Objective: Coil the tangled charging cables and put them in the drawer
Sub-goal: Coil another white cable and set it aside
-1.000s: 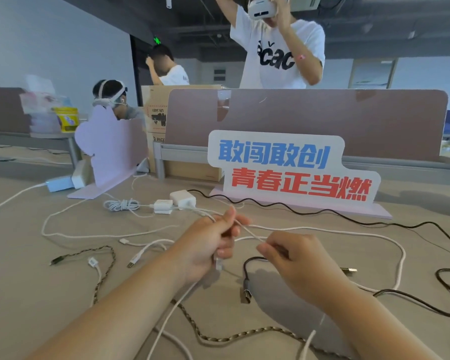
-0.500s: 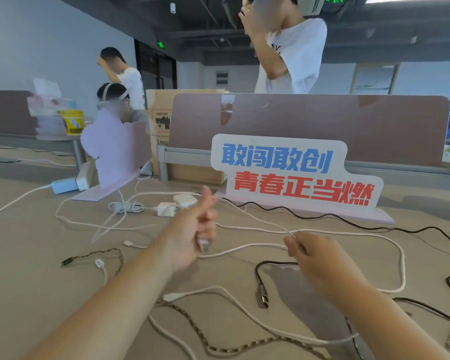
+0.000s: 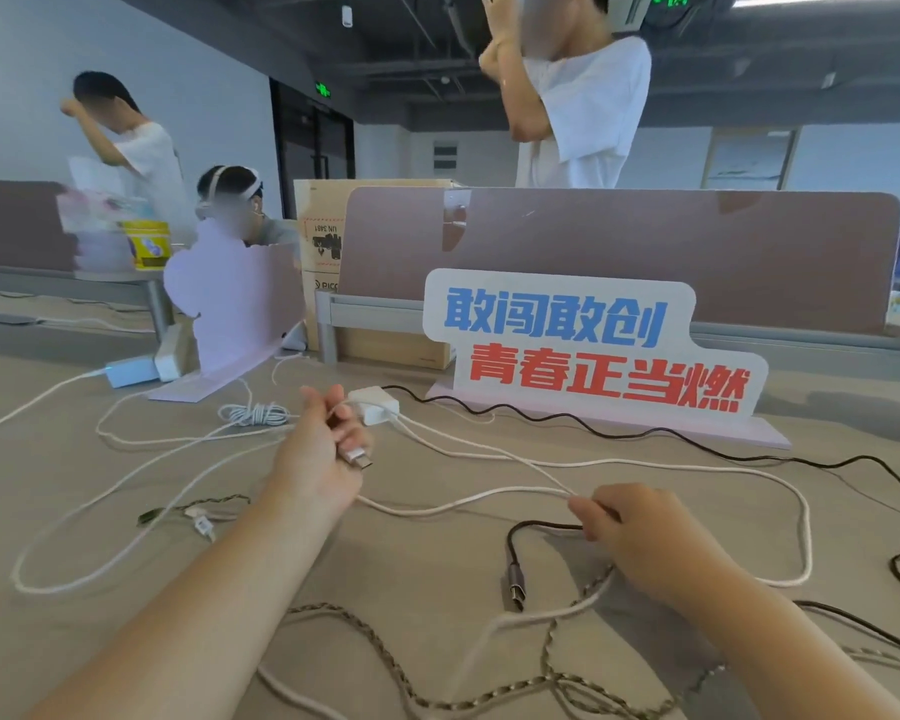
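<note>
Beige surface (image 3: pixel 48 485), cables strewn. My left hand (image 3: pixel 318 454) grips one thin white cable (image 3: pixel 562 492) near its silver plug (image 3: pixel 358 457); right hand (image 3: pixel 640 537) pinches it. One brown braided cable (image 3: pixel 385 652) nearby.

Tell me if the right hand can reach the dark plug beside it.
Probably yes: the dark plug lies uncovered close beside the right hand, though its fingers pinch the white cable and would need freeing.

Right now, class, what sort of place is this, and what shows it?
Probably an open-plan office: a desk divider panel, a slogan sign standing on the long desk, and a green exit sign by the doorway.
</note>
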A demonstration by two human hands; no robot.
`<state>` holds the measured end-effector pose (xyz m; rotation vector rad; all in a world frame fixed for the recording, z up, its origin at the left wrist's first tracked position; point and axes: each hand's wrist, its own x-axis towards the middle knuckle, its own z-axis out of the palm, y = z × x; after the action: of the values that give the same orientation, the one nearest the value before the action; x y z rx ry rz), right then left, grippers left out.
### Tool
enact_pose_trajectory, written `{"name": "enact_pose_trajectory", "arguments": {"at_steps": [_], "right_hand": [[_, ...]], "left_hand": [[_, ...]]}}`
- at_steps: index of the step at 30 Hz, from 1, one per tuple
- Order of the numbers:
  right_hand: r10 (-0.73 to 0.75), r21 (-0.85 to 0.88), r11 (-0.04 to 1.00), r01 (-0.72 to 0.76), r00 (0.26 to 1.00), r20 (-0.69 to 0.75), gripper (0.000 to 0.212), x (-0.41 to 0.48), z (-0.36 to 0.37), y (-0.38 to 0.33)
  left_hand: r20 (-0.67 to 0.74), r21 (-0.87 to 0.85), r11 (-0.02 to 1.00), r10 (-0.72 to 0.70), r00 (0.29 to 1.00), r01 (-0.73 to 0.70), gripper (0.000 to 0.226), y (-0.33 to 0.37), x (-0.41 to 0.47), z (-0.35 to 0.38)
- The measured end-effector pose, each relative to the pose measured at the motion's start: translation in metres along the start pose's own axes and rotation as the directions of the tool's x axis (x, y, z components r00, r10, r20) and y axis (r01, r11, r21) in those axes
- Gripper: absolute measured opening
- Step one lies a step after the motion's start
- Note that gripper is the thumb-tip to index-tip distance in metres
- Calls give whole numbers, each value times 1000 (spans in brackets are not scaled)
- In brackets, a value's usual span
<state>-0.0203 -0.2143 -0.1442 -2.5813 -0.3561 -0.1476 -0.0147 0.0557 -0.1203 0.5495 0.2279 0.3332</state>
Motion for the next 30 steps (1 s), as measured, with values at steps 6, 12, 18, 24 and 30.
{"name": "enact_pose_trajectory", "arguments": {"at_steps": [6,12,18,24,30], "right_hand": [[-80,63,994,86,992,-100,34,-2,0,-7],[-239,60,966,252,957,-166,33,-12,5,-31],[-224,63,971,232,969,-107,43,-12,2,-33],[240,225,961,-160,887,-395,51,3,-16,21],[415,199,908,-369,724,-551,56,9,-25,56]], "left_hand": [[130,183,983,-27,991,3,30,-10,-6,5],[273,672,721,-452,849,168,48,-41,-43,12],[264,523,847,-263,928,92,35,-42,-37,17],[94,111,993,-49,994,38,37,-7,-3,4],[112,40,999,-41,993,37,38,-7,-3,3]]}}
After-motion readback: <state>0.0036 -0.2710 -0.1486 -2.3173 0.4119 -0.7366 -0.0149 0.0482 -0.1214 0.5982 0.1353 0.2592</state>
